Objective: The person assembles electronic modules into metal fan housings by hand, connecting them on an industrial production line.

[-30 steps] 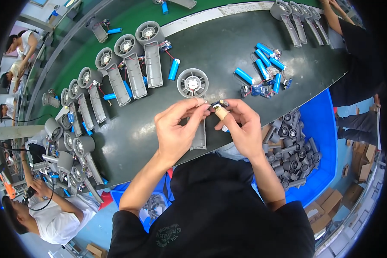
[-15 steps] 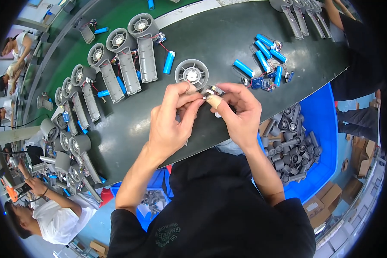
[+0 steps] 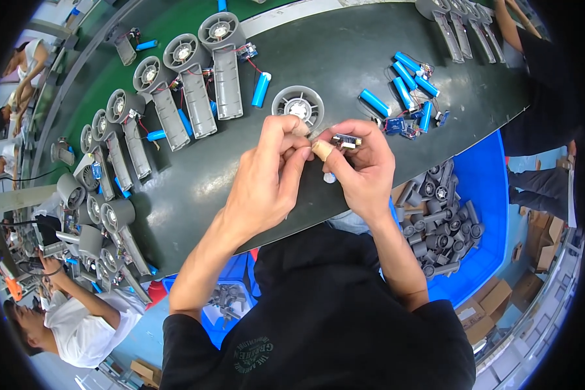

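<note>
Both hands raised together, left hand (image 3: 266, 175) and right hand (image 3: 361, 169) fingertips pinched, touching.

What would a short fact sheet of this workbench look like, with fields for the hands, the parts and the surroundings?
Setting: dark work table on an assembly line
Left hand: pinching a small part together with the right hand
Right hand: holding a small circuit board, one fingertip taped
Just behind the hands: round grey fan housing
Left of table: row of grey handheld fan bodies, wires showing
Right of table: loose blue cylindrical batteries
Beside the person: blue bin of grey plastic parts
Others: a person in a white shirt lower left
</note>
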Demonstrator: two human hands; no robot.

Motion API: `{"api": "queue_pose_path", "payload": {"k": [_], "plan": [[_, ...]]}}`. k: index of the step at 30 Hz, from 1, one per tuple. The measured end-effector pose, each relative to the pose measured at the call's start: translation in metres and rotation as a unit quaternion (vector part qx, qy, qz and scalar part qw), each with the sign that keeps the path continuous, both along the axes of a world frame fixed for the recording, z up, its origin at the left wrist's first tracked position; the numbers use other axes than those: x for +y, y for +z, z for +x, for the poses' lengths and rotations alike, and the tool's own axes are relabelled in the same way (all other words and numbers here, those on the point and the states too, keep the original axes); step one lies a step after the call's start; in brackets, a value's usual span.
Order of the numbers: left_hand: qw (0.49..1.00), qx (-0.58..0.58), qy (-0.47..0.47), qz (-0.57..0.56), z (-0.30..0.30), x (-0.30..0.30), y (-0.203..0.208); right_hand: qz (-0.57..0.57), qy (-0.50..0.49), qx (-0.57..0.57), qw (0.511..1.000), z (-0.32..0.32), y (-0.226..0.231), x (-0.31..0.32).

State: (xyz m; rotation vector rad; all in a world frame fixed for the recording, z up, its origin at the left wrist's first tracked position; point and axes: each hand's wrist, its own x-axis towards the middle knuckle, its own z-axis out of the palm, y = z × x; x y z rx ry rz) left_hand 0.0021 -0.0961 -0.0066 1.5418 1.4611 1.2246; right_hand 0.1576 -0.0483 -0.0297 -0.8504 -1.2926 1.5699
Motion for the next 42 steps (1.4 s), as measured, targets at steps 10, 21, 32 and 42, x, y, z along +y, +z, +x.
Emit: {"api": "queue_pose_path", "payload": {"k": [10, 21, 32, 42], "plan": [[0.951, 0.225, 0.015, 0.212, -0.008, 0.001, -0.013, -0.149, 0.012, 0.0, 0.989, 0.004, 0.015, 0.008], [0.924, 0.275, 0.015, 0.267, -0.008, 0.01, -0.018, -0.12, 0.026, -0.175, 0.977, 0.007, 0.021, 0.006], [0.968, 0.143, 0.046, 0.2, -0.008, 0.009, -0.018, -0.034, 0.064, -0.143, 0.987, 0.016, 0.017, -0.004], [0.967, 0.162, 0.049, 0.193, -0.002, 0.01, -0.015, 0.108, 0.005, -0.268, 0.957, 0.009, 0.01, -0.005]]}}
